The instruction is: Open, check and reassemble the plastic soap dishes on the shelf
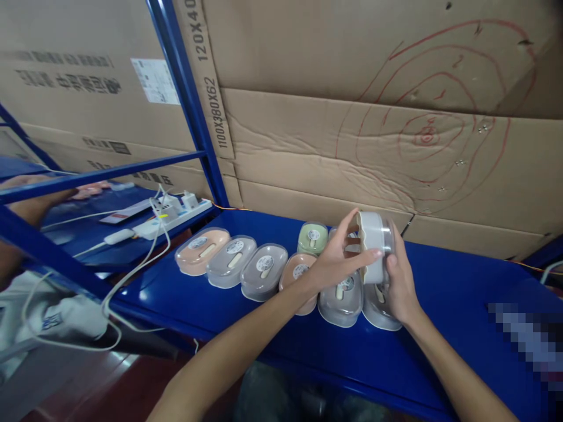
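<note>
A small white plastic box with a clear lid is tipped on its side above the blue table. My left hand grips its white base, thumb across the near side and fingers behind. On the lid side, my right hand is closed around it. Below my hands stand two grey boxes with clear lids, one left and one right. An orange box lies partly behind my left wrist, and a green box sits behind it. Another box behind my left hand is mostly hidden.
Further left are two grey boxes, one beside another, and an orange box. A blue post borders the neighbouring table, with a power strip and loose white cables. Cardboard walls the back. Another person's arm shows left.
</note>
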### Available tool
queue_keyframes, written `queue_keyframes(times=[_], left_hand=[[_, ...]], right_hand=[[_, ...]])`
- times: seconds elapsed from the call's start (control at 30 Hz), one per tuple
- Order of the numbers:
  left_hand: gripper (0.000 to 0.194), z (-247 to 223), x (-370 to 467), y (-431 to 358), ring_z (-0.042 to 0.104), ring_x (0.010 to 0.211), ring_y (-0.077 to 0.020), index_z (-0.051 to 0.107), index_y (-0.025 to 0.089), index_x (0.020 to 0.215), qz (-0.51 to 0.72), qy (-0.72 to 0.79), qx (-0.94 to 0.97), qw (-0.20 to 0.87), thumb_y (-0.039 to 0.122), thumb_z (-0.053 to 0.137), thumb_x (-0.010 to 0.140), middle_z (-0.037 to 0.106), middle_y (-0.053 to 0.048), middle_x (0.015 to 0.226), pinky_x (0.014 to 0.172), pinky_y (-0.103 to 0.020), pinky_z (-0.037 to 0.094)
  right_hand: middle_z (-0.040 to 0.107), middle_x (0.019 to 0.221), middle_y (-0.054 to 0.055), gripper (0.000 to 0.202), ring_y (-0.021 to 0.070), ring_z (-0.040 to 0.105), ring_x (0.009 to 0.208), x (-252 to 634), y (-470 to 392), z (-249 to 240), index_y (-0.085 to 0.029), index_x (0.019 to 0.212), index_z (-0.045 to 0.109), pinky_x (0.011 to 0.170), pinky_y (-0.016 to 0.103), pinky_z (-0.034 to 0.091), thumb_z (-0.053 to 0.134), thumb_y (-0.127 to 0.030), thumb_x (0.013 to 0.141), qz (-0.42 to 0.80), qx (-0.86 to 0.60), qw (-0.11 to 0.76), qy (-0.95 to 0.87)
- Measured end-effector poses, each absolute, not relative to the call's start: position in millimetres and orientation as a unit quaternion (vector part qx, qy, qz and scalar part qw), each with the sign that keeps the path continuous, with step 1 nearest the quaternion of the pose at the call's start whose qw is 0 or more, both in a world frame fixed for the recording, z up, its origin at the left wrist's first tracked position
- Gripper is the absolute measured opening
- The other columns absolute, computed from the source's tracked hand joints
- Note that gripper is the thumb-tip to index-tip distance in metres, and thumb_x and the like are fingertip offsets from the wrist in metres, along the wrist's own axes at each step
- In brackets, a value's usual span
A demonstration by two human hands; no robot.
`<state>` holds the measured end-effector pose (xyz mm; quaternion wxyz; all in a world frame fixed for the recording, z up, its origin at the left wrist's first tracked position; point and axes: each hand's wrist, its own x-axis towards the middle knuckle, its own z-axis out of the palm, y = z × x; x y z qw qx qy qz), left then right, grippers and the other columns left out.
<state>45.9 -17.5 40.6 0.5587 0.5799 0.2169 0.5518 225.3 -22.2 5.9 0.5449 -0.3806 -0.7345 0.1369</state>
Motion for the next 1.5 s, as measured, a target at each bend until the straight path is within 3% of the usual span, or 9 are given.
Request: queue_keyframes(times=[0.17,0.33,0.5,0.6,0.73,0.83,1.07,1.3,1.5], left_hand=[[0.102,42.0,48.2,-17.7,0.055,0.151,-0.0376,0.026,0.038,0.179,0.543,0.173,0.595,0.566,0.045,0.086,0.096,0.057,-0.013,0.164,0.127,-0.062,0.047],[0.071,48.8,49.3,-20.0,0.052,0.156,-0.0353,0.049,0.033,0.169,0.553,0.134,0.617,0.543,0.046,0.076,0.105,0.059,-0.010,0.166,0.134,-0.056,0.040],[0.049,53.9,46.6,-23.4,0.047,0.161,-0.0336,0.067,0.032,0.153,0.565,0.209,0.577,0.552,0.052,0.066,0.108,0.065,-0.008,0.160,0.135,-0.052,0.039],[0.043,56.2,46.2,-27.2,0.051,0.158,-0.0307,0.068,0.033,0.148,0.564,0.217,0.542,0.584,0.050,0.064,0.109,0.067,-0.007,0.156,0.134,-0.050,0.040],[0.060,60.2,46.5,-33.6,0.065,0.143,-0.0331,0.064,0.031,0.148,0.555,0.219,0.546,0.588,0.042,0.086,0.094,0.071,-0.009,0.149,0.124,-0.052,0.052],[0.069,60.1,46.1,-34.0,0.070,0.133,-0.0342,0.065,0.026,0.143,0.564,0.254,0.565,0.546,0.035,0.096,0.082,0.074,-0.011,0.141,0.114,-0.049,0.059],[0.055,51.0,41.0,-20.6,0.076,0.114,-0.0303,0.070,0.029,0.128,0.573,0.255,0.513,0.586,0.036,0.094,0.079,0.077,-0.007,0.122,0.093,-0.041,0.064],[0.059,55.0,30.4,-12.1,0.074,0.120,-0.0308,0.071,0.024,0.129,0.579,0.259,0.550,0.543,0.042,0.097,0.079,0.078,-0.011,0.128,0.099,-0.040,0.061],[0.079,58.2,17.1,0.3,0.075,0.122,-0.0324,0.065,0.018,0.146,0.565,0.273,0.595,0.503,0.046,0.097,0.079,0.079,-0.017,0.130,0.110,-0.048,0.057]], right_hand=[[0.031,0.185,0.006,0.070,0.0402,0.032,0.170,223.2,-25.8,9.1,-0.041,0.179,0.022,0.134,0.075,0.028,0.038,-0.063,0.115,0.118,-0.403,0.549,-0.723],[0.036,0.182,0.013,0.077,0.0418,0.036,0.167,221.5,-25.5,11.1,-0.037,0.180,0.021,0.131,0.073,0.035,0.048,-0.062,0.113,0.092,-0.423,0.542,-0.720],[0.036,0.184,0.002,0.062,0.0359,0.032,0.171,223.4,-21.4,18.5,-0.045,0.176,0.034,0.137,0.071,0.024,0.046,-0.057,0.116,0.162,-0.396,0.558,-0.711],[0.042,0.181,0.004,0.065,0.0362,0.041,0.166,221.7,-21.7,23.1,-0.043,0.173,0.041,0.133,0.065,0.038,0.058,-0.056,0.112,0.203,-0.391,0.574,-0.690],[0.058,0.168,0.010,0.080,0.0361,0.067,0.140,219.0,-21.8,24.1,-0.041,0.174,0.038,0.113,0.059,0.060,0.071,-0.059,0.103,0.244,-0.388,0.589,-0.665],[0.057,0.167,0.011,0.089,0.0362,0.066,0.142,217.4,-20.1,22.9,-0.040,0.173,0.038,0.113,0.057,0.060,0.080,-0.059,0.096,0.271,-0.371,0.602,-0.653],[0.077,0.141,0.009,0.046,0.0331,0.072,0.133,213.3,-21.3,31.3,-0.030,0.130,0.075,0.113,0.051,0.059,0.081,-0.060,0.095,0.449,-0.345,0.608,-0.557],[0.085,0.120,0.011,0.054,0.0311,0.081,0.110,218.7,-16.0,34.0,-0.025,0.114,0.077,0.095,0.043,0.066,0.095,-0.063,0.079,0.463,-0.351,0.624,-0.522],[0.084,0.117,0.012,0.055,0.0319,0.080,0.111,226.0,-7.0,27.3,-0.027,0.120,0.072,0.096,0.047,0.067,0.085,-0.069,0.087,0.330,-0.373,0.630,-0.596]])
